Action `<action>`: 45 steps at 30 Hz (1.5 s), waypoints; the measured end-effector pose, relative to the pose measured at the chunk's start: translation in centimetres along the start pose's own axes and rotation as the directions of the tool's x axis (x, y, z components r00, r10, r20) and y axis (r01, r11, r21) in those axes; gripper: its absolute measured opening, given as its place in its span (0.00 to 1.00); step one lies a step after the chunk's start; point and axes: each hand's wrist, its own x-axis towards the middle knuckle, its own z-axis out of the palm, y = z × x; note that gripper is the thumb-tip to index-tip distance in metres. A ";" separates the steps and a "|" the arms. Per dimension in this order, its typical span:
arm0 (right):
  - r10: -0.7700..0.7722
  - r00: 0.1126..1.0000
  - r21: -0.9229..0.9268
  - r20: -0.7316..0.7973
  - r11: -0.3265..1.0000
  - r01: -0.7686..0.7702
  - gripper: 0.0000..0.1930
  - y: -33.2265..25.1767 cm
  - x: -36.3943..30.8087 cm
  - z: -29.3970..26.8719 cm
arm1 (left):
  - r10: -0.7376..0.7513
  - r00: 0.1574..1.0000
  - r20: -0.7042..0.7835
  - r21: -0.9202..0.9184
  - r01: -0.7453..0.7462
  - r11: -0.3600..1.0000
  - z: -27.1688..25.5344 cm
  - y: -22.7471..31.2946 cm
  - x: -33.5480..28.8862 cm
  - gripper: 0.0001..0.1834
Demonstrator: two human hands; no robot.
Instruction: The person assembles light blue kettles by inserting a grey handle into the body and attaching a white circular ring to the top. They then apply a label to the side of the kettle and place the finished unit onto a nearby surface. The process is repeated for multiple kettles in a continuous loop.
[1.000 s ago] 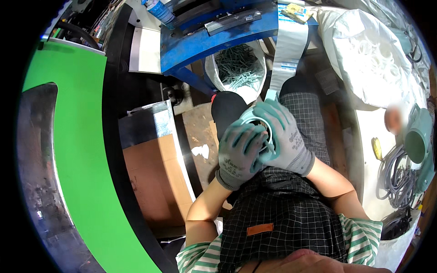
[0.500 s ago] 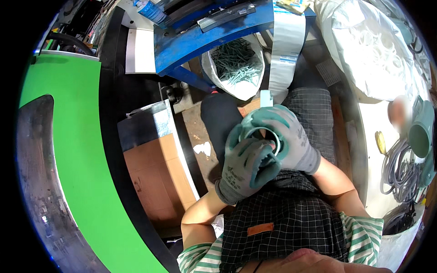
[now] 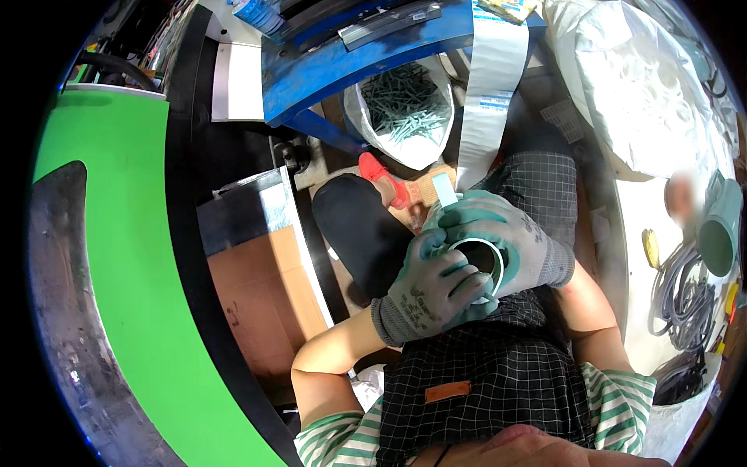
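Note:
Both my hands wear grey gloves with green-coated fingers. Between them is a pale green hollow plastic cylinder (image 3: 485, 255), its round mouth facing up toward me. My left hand (image 3: 436, 289) grips the near-left rim with bent fingers. Wrapped round the far and right side is my right hand (image 3: 510, 233). A flat pale green piece (image 3: 444, 189) sticks out beyond my right fingers; its link to the cylinder is hidden. The cylinder sits just above my lap, and my palms hide most of its wall.
A white sack (image 3: 434, 146) of thin green sticks stands under a blue bench (image 3: 311, 86). To the right, a large white bag (image 3: 576, 70) holds pale rings, near a green cylinder (image 3: 717, 233) and coiled grey cord (image 3: 685, 300). A cardboard box (image 3: 261, 296) lies left, beside a green panel (image 3: 117, 233).
Both hands and the cylinder have shifted slightly right and nearer. My left fingers have moved along the rim, and more of the mouth shows. My left knee has swung left, revealing a red shoe.

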 end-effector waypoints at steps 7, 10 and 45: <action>-0.066 0.979 -0.273 -0.194 0.962 0.010 0.40 1.6 7.2 -1.2 | -0.028 0.829 -0.559 0.322 0.248 0.914 -2.8 -4.7 1.9 0.56; -0.133 0.960 -0.273 -0.245 0.960 0.063 0.37 1.6 9.3 -1.8 | -0.006 0.835 -0.550 0.411 0.277 0.869 -4.0 -6.1 2.5 0.65; -0.033 0.506 -0.501 -0.862 -0.102 -0.859 0.10 7.8 -10.4 -29.3 | -0.125 0.920 -0.372 -0.056 0.112 0.992 2.1 0.1 3.4 0.53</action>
